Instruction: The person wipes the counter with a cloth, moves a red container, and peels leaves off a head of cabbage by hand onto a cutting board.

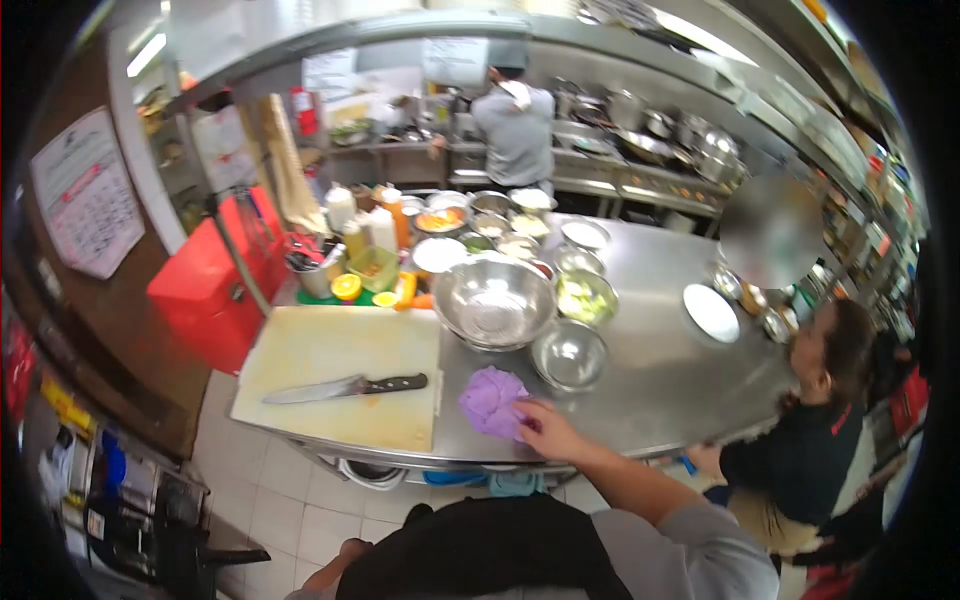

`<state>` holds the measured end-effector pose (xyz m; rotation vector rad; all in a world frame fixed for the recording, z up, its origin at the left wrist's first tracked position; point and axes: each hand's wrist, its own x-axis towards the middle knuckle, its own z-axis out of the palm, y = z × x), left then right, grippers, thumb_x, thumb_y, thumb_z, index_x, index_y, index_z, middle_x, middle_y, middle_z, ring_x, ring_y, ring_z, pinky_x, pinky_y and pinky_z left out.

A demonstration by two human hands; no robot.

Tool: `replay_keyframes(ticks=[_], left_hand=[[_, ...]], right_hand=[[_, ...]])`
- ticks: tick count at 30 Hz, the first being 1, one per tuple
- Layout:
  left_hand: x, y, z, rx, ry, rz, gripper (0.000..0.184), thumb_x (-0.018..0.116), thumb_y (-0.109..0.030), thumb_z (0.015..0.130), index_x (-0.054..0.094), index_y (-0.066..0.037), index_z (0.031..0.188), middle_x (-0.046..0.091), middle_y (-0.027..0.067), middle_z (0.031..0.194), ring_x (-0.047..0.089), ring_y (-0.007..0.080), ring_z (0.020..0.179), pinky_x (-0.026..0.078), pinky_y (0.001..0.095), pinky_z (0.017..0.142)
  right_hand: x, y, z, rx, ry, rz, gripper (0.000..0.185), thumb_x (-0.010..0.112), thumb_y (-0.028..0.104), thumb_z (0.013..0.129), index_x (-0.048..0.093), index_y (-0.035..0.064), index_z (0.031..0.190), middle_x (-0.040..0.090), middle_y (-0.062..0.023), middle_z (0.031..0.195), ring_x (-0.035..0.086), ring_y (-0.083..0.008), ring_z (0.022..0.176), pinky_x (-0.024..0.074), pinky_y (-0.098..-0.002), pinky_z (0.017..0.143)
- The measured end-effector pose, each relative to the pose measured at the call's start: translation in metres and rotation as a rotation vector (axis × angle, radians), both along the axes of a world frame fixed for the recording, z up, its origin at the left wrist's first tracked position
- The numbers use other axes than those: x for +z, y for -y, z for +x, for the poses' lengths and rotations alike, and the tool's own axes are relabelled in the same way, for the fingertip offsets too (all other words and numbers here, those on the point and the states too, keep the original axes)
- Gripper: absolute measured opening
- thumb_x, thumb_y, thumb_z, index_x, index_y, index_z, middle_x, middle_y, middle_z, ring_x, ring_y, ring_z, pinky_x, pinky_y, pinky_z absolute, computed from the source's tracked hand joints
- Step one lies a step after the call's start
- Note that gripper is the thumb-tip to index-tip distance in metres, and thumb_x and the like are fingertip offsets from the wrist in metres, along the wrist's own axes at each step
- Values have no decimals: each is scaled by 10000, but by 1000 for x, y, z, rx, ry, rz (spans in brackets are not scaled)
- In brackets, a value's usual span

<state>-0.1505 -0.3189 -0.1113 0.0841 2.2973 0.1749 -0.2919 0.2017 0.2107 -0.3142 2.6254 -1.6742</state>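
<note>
My right hand (545, 430) is at the front of the steel counter, its fingers closed on the edge of a crumpled purple cloth (492, 402). Low in the view, near my dark apron, my left hand (352, 549) shows only in part, and its fingers cannot be made out. To the left of the cloth, a large knife (345, 388) with a black handle lies on a pale cutting board (340, 345). Behind the cloth stand a large steel bowl (494, 300) and a smaller steel bowl (570, 356).
Bowls of food, squeeze bottles (382, 229) and orange pieces (346, 287) stand behind the board. A white plate (711, 313) lies to the right. One person (805, 460) is at the counter's right end; another (515, 130) faces the stoves. A red box (215, 290) is at left.
</note>
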Motion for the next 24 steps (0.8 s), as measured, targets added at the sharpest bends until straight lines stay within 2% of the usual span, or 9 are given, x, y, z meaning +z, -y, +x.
replay_keyframes(ticks=[3, 7, 11, 13, 15, 17, 19, 21, 24], left_hand=[[-3, 7, 17, 333, 71, -24, 639, 537, -627, 855, 747, -77, 1105, 710, 176, 1148, 652, 333, 1127, 496, 417, 967], [21, 14, 27, 407, 206, -2, 577, 542, -516, 907, 699, -30, 1174, 674, 191, 1221, 639, 336, 1156, 532, 455, 911], [53, -4, 20, 457, 90, -113, 505, 504, -414, 943, 675, -14, 1199, 655, 194, 1247, 643, 347, 1142, 529, 484, 939], [65, -12, 11, 305, 53, -121, 449, 524, -381, 928, 692, -38, 1165, 648, 203, 1251, 648, 371, 1113, 524, 489, 945], [91, -36, -6, -194, 94, -174, 395, 550, -359, 903, 705, -69, 1123, 661, 211, 1214, 648, 382, 1090, 521, 488, 931], [170, -84, -5, 247, -143, 17, 342, 563, -339, 892, 712, -91, 1074, 697, 201, 1106, 660, 375, 1038, 524, 486, 896], [200, -110, -14, 291, -469, 217, 323, 552, -342, 904, 705, -76, 1006, 711, 194, 942, 682, 373, 934, 531, 495, 829], [233, -136, -42, 272, -714, 221, 308, 559, -340, 912, 681, -58, 927, 692, 201, 833, 681, 385, 805, 534, 494, 742], [293, -168, -90, 392, -897, 537, 286, 586, -315, 927, 650, -41, 874, 664, 205, 765, 662, 371, 716, 518, 457, 657]], right_hand=[[10, 1, 34, -28, -411, 313, 450, 707, 132, 837, 617, 70, 1274, 546, -211, 1317, 553, -397, 1186, 474, -460, 995], [-28, -35, 78, -70, -545, 583, 471, 713, 147, 780, 616, 106, 1239, 543, -187, 1282, 512, -407, 1216, 413, -528, 1024], [-56, -63, 81, -62, -627, 720, 494, 709, 201, 741, 609, 133, 1220, 550, -156, 1293, 476, -380, 1253, 351, -579, 1046], [-60, -61, 82, -95, -631, 724, 510, 709, 219, 722, 611, 139, 1217, 550, -150, 1297, 479, -376, 1252, 349, -580, 1047], [-57, -61, 82, -127, -635, 718, 513, 719, 228, 693, 627, 144, 1191, 553, -141, 1303, 486, -365, 1253, 349, -579, 1049], [-61, -60, 82, -163, -656, 691, 507, 721, 229, 684, 636, 146, 1177, 556, -136, 1301, 489, -361, 1249, 355, -577, 1041], [-57, -58, 84, -185, -646, 654, 500, 729, 226, 683, 647, 150, 1171, 561, -136, 1284, 497, -367, 1243, 365, -579, 1028], [-46, -59, 83, -169, -651, 587, 436, 725, 206, 696, 664, 143, 1123, 577, -139, 1263, 522, -368, 1200, 392, -555, 1004], [-62, -84, 56, -86, -570, 487, 311, 728, 158, 710, 660, 107, 1010, 603, -141, 1159, 561, -369, 1069, 435, -513, 894]])
